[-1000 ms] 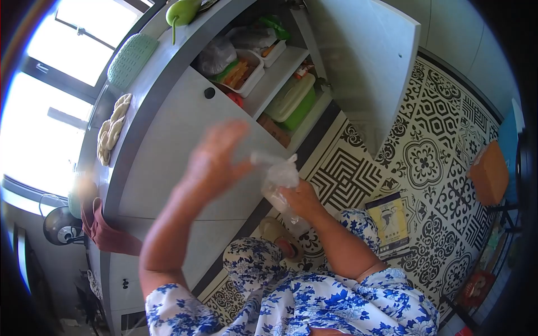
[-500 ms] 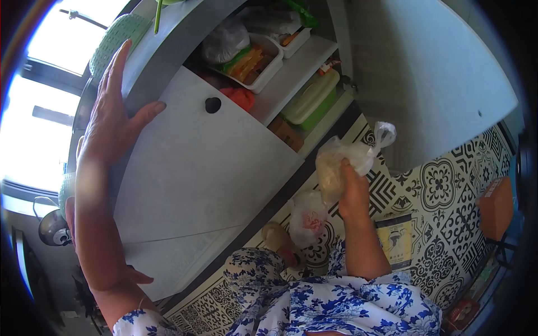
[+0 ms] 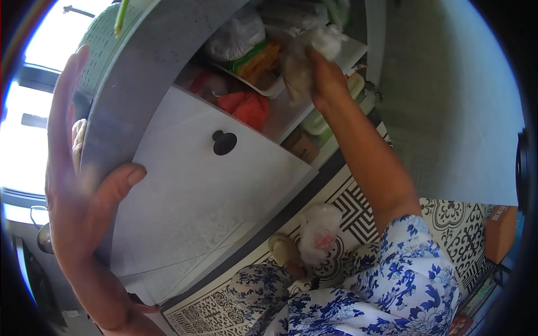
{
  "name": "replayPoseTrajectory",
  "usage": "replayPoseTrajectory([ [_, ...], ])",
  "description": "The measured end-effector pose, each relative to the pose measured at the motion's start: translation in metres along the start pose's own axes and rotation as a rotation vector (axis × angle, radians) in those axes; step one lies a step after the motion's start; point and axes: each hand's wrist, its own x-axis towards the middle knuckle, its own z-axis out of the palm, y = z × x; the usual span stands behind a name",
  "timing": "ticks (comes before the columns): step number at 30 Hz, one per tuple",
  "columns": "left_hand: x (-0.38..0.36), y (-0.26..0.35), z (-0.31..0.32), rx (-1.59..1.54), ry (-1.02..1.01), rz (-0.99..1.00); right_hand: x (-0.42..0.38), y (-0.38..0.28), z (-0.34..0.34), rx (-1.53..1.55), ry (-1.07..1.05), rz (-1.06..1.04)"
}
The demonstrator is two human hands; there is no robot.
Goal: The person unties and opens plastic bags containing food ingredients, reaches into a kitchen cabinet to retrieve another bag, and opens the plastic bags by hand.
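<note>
Head view of an open cupboard under a grey desk [image 3: 162, 33]. No brand, label or writing can be read on any item. The right hand [image 3: 324, 78] is clenched around a clear plastic bag [image 3: 305, 56] of pale contents, held at the front edge of the upper shelf [image 3: 291, 120], just beside a white tray [image 3: 263, 84] of orange and green packets. The bag lies within the right hand's grip and well apart from the left hand [image 3: 78, 185]. The left hand grips the desk edge, thumb pressed against the closed cupboard door [image 3: 207, 190], which carries a dark round knob [image 3: 224, 142]. A red bag [image 3: 246, 109] lies on the shelf below the tray. On the patterned tile floor [image 3: 358, 207] a second plastic bag [image 3: 319, 229] rests near a shoe [image 3: 287, 255]
</note>
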Motion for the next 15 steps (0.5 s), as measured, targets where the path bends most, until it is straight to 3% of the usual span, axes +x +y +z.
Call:
replayPoseTrajectory([
  [2, 0.001, -0.004, 0.001, 0.046, -0.040, -0.021, 0.030, 0.014, 0.021, 0.014, 0.010, 0.014],
  [5, 0.001, -0.003, 0.005, 0.110, -0.028, 0.035, 0.077, 0.047, 0.041, -0.122, 0.159, -0.146],
  [7, 0.002, 0.023, -0.006, 0.053, -0.009, -0.111, 0.098, 0.056, 0.048, -0.508, 0.295, -0.197],
  [8, 0.001, 0.026, -0.007, 0.058, -0.019, -0.104, 0.113, 0.067, 0.048, -0.498, 0.301, -0.191],
  [10, -0.003, 0.030, -0.011, 0.092, -0.065, -0.220, 0.111, 0.067, 0.056, -1.096, 0.241, -0.301],
  [11, -0.006, 0.035, -0.011, 0.082, -0.061, -0.286, 0.105, 0.067, 0.053, -1.228, 0.135, -0.258],
  [15, -0.014, 0.037, -0.025, 0.167, -0.147, -0.296, 0.112, 0.088, 0.061, -0.994, 0.354, -0.211],
])
